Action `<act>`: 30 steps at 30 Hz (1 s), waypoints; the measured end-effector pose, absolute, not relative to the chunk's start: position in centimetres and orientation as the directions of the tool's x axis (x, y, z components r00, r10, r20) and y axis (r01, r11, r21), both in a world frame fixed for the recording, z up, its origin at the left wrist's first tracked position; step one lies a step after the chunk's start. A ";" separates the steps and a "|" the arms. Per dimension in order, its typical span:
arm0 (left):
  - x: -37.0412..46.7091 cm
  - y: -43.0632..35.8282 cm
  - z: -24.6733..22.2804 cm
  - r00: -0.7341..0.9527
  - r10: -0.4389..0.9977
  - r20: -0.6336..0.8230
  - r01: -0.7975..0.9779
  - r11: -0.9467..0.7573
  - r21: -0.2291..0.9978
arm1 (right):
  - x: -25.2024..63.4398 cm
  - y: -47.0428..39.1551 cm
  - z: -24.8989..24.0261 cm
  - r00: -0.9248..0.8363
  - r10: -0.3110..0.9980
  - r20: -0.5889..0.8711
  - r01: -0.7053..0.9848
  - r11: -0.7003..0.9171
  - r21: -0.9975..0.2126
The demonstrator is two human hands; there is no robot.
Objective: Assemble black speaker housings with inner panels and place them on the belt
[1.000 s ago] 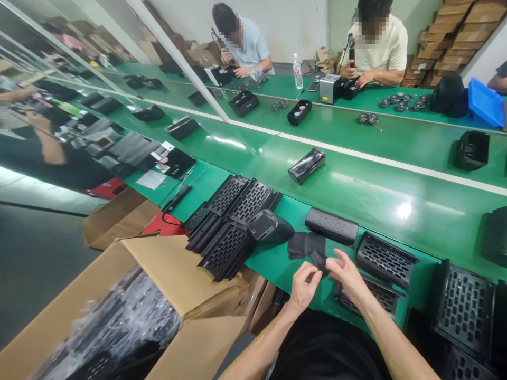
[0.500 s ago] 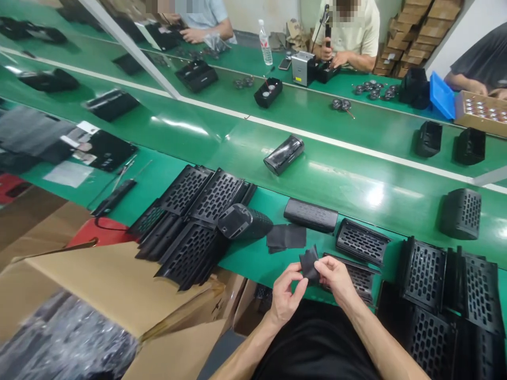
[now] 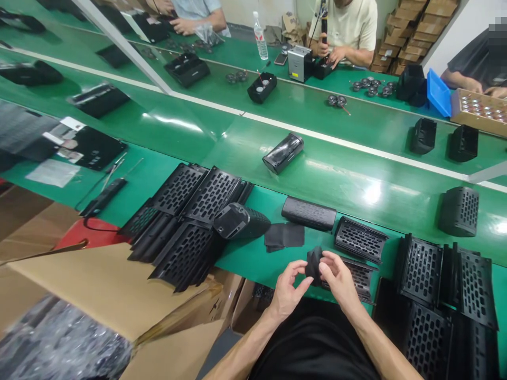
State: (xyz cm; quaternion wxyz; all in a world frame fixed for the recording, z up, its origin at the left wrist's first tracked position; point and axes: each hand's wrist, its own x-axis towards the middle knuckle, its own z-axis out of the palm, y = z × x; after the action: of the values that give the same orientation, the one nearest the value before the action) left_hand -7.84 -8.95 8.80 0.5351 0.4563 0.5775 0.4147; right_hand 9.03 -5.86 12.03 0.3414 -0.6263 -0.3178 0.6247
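Note:
A small black sheet (image 3: 314, 265), thin and bent, is up off the bench between my two hands. My left hand (image 3: 288, 290) has its fingertips and thumb at the sheet's left edge. My right hand (image 3: 338, 277) pinches the sheet from the right, thumb in front and fingers behind. Just beyond them, a small pile of flat black sheets (image 3: 285, 235) lies on the green bench. Under and beside my right hand sits a slotted black grille panel (image 3: 362, 279), partly covered by it. Another grille panel (image 3: 361, 240) lies behind that one.
Stacked grille panels (image 3: 214, 195) are at left, more panels (image 3: 422, 269) at right. A black speaker-like casing (image 3: 241, 220) and a closed grille piece (image 3: 309, 213) lie nearby. Another casing (image 3: 283, 153) is on the green conveyor belt (image 3: 336, 163). An open carton (image 3: 79, 285) stands lower left. Co-workers sit opposite.
The sheet between my hands has turned and bent, from a flatter square to a curved, narrower shape. My hands have shifted slightly right. The camera view has moved a little.

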 end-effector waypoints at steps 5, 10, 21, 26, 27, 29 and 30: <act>-8.1 -9.0 9.0 0.084 0.994 -0.076 0.189 0.059 0.980 | 8.3 -5.9 12.0 -0.124 0.742 -0.659 -0.152 -0.670 -0.726; -9.0 -9.6 9.2 0.111 0.988 -0.107 0.264 0.075 0.962 | 8.5 -6.9 12.7 -0.033 0.866 -0.500 0.049 -0.498 -0.866; -5.8 -6.7 4.4 0.044 0.861 -0.506 0.404 0.448 0.797 | 21.8 -10.6 7.1 0.477 0.755 -0.451 0.456 -0.651 -0.607; -4.0 -5.6 3.3 0.105 0.813 -0.572 0.478 0.464 0.746 | 23.2 -10.6 5.0 0.526 0.705 -0.475 0.479 -0.707 -0.519; -3.7 -5.5 3.2 0.114 0.804 -0.584 0.489 0.466 0.737 | 23.2 -10.6 4.8 0.528 0.702 -0.478 0.482 -0.711 -0.512; -3.1 -5.2 3.2 0.127 0.792 -0.597 0.501 0.468 0.728 | 23.1 -10.6 4.5 0.531 0.699 -0.480 0.485 -0.715 -0.504; -2.9 -5.1 3.2 0.131 0.790 -0.599 0.502 0.468 0.727 | 23.0 -10.7 4.4 0.531 0.698 -0.480 0.484 -0.715 -0.504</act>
State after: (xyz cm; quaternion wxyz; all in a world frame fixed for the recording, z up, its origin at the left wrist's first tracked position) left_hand -2.87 -5.13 3.20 0.5622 0.4996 0.6465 0.1279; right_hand 23.01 -10.66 4.44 0.1565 -0.8609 -0.3433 0.3413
